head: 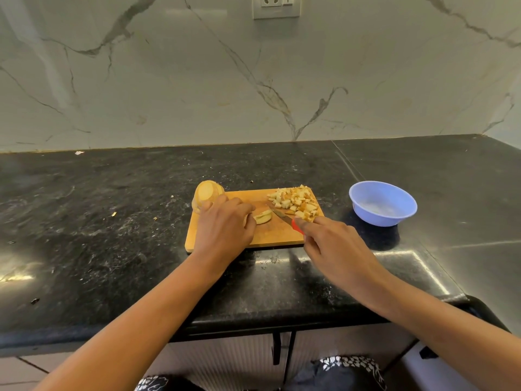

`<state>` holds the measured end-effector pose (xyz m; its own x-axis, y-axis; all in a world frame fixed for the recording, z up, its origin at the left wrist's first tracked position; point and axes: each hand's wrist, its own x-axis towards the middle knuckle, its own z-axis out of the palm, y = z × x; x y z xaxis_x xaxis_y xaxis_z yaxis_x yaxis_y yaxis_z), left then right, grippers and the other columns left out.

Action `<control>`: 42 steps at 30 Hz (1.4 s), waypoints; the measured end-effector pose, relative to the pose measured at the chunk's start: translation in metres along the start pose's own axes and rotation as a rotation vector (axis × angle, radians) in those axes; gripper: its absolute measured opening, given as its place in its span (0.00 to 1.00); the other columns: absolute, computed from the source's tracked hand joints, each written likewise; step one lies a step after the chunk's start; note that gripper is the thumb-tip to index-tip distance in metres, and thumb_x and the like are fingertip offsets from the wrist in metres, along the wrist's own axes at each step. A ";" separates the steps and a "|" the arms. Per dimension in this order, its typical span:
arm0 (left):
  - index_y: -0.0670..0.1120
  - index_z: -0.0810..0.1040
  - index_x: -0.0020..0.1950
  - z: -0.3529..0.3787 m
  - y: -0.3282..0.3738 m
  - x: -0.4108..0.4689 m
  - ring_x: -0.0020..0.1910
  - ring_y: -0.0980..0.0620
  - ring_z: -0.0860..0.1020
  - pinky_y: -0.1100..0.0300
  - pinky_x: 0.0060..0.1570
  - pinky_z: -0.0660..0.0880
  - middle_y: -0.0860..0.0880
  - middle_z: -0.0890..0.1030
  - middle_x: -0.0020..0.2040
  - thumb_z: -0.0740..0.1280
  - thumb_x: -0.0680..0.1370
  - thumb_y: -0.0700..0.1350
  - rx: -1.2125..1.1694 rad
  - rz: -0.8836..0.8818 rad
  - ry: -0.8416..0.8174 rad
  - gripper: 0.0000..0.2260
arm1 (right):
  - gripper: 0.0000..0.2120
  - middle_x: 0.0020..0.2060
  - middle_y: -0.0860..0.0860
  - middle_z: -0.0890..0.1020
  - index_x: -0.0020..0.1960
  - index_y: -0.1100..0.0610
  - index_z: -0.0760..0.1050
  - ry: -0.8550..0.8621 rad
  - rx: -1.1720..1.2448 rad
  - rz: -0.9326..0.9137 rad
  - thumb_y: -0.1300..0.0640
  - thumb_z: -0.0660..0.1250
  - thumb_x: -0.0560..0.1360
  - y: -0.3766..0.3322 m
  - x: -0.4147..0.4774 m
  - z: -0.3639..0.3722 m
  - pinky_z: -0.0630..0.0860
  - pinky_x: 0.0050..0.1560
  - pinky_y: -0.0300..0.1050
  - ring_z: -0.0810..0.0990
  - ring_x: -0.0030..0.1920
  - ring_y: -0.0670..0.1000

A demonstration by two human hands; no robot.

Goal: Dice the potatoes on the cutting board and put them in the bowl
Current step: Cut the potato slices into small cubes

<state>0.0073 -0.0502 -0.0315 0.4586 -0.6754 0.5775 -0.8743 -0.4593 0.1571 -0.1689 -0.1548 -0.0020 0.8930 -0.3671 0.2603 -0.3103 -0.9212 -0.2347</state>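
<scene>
Midway along the wooden cutting board (276,238), the left hand (225,225) pins under curled fingertips a sliced potato piece (264,216) lying lengthwise left to right, while the right hand (332,246), fingers wrapped round the red-handled knife (284,218), slants its blade just beside the piece's free right end.

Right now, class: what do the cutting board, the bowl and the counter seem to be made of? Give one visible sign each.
Cutting board: likely wood or bamboo, matt tan with faint grain. Bowl: probably plastic, pale blue, smooth, slightly glossy. Counter: apparently polished dark stone, speckled, reflecting light.
</scene>
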 end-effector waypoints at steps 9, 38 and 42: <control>0.47 0.85 0.51 0.007 -0.002 0.004 0.47 0.47 0.81 0.48 0.48 0.76 0.48 0.85 0.47 0.67 0.78 0.46 -0.082 0.147 -0.135 0.08 | 0.22 0.43 0.44 0.69 0.74 0.51 0.62 0.033 -0.022 -0.007 0.56 0.56 0.81 -0.003 -0.002 -0.002 0.67 0.39 0.39 0.72 0.40 0.47; 0.48 0.85 0.37 0.012 0.003 0.003 0.44 0.48 0.83 0.52 0.47 0.75 0.48 0.85 0.38 0.75 0.70 0.45 0.103 0.176 -0.059 0.03 | 0.26 0.56 0.51 0.71 0.78 0.53 0.47 -0.108 -0.220 -0.030 0.54 0.51 0.83 -0.012 -0.006 0.016 0.70 0.40 0.43 0.71 0.42 0.49; 0.49 0.85 0.38 0.011 0.002 0.003 0.46 0.50 0.83 0.51 0.51 0.74 0.48 0.85 0.40 0.74 0.71 0.46 0.086 0.134 -0.088 0.03 | 0.27 0.59 0.52 0.69 0.78 0.52 0.46 -0.088 -0.286 -0.010 0.56 0.53 0.82 -0.008 -0.001 0.018 0.70 0.38 0.42 0.73 0.41 0.49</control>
<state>0.0090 -0.0594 -0.0383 0.3541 -0.7802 0.5157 -0.9136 -0.4065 0.0124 -0.1610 -0.1446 -0.0174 0.9175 -0.3567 0.1761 -0.3693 -0.9283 0.0437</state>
